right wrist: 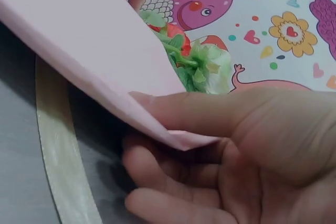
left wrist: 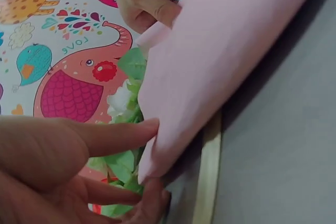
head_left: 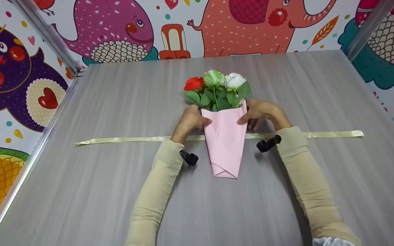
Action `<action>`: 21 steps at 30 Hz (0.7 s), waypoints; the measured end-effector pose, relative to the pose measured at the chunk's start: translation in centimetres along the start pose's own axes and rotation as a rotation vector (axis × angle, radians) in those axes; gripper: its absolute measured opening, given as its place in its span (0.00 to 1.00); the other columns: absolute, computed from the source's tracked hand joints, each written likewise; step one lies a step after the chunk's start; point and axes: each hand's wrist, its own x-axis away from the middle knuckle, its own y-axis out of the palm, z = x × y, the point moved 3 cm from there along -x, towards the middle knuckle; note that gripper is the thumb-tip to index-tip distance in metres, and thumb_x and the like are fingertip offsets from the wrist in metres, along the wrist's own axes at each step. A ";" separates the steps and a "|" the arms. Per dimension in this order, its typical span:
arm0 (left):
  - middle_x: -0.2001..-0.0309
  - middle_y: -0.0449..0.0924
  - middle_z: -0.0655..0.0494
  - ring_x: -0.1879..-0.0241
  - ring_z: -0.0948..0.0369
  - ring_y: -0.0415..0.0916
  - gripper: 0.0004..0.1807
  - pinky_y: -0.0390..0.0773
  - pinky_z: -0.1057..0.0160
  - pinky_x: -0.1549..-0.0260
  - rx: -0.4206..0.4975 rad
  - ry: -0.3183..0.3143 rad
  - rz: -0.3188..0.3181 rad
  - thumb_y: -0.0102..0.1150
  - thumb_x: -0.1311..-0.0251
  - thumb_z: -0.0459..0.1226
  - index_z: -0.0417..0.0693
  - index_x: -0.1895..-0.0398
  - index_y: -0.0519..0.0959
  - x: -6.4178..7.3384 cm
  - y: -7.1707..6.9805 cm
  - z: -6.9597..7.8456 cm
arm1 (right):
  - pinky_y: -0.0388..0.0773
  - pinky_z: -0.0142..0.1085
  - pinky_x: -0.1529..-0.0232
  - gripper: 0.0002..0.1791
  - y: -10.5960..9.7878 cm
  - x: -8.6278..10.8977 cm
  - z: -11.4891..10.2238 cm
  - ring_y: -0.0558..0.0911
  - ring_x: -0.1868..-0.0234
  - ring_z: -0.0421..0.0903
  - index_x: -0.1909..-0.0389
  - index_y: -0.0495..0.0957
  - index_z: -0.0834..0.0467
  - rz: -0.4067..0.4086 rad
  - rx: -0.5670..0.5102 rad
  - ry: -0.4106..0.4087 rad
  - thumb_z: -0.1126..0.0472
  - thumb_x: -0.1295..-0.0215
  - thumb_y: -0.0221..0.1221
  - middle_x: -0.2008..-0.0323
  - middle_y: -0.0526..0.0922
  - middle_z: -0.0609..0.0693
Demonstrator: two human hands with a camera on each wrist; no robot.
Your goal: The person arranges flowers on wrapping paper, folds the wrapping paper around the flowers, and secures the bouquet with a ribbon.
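A bouquet wrapped in pink paper [head_left: 225, 140] lies over the table's middle, its folded, narrow end toward me. From its wide end stick out a red rose [head_left: 194, 84], a pale green rose [head_left: 214, 78] and a white rose [head_left: 235, 81] with green leaves. My left hand [head_left: 191, 119] pinches the wrap's upper left edge, thumb in front. At the upper right edge, my right hand [head_left: 260, 112] pinches the paper between thumb and fingers; the right wrist view shows this grip [right wrist: 210, 140] closely. A pale yellow ribbon [head_left: 333, 134] runs crosswise beneath the wrap.
The grey wood-grain table [head_left: 132, 99] extends around the bouquet. Cartoon-printed panels [head_left: 115, 30] stand behind and at both sides, with metal posts [head_left: 51, 37] at the corners. A black wrist camera [head_left: 189, 158] sits on the left sleeve, another [head_left: 268, 143] on the right.
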 end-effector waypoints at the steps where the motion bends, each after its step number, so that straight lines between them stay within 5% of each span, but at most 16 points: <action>1: 0.45 0.81 0.40 0.54 0.55 0.73 0.27 0.77 0.57 0.47 -0.021 0.006 0.001 0.72 0.46 0.38 0.32 0.45 0.78 0.1 -0.1 0.1 | 0.85 0.37 0.73 0.22 0.0 0.1 -0.1 0.83 0.76 0.45 0.51 0.71 0.66 0.003 0.009 0.004 0.58 0.37 0.68 0.75 0.82 0.54; 12: 0.30 0.70 0.42 0.35 0.49 0.71 0.39 0.71 0.52 0.34 -0.007 -0.018 -0.048 0.66 0.39 0.44 0.38 0.28 0.64 1.3 -2.1 -0.9 | 0.85 0.37 0.69 0.39 -2.2 2.7 -0.7 0.86 0.69 0.46 0.31 0.60 0.74 0.122 0.106 0.016 0.56 0.33 0.64 0.56 0.86 0.66; 21: 0.34 0.75 0.44 0.33 0.48 0.71 0.31 0.70 0.52 0.33 -0.143 0.005 -0.077 0.65 0.36 0.44 0.40 0.33 0.72 2.2 -4.7 -3.7 | 0.80 0.43 0.57 0.23 -3.0 5.8 2.0 0.83 0.56 0.53 0.48 0.80 0.68 0.213 0.323 -0.148 0.56 0.38 0.67 0.50 0.84 0.67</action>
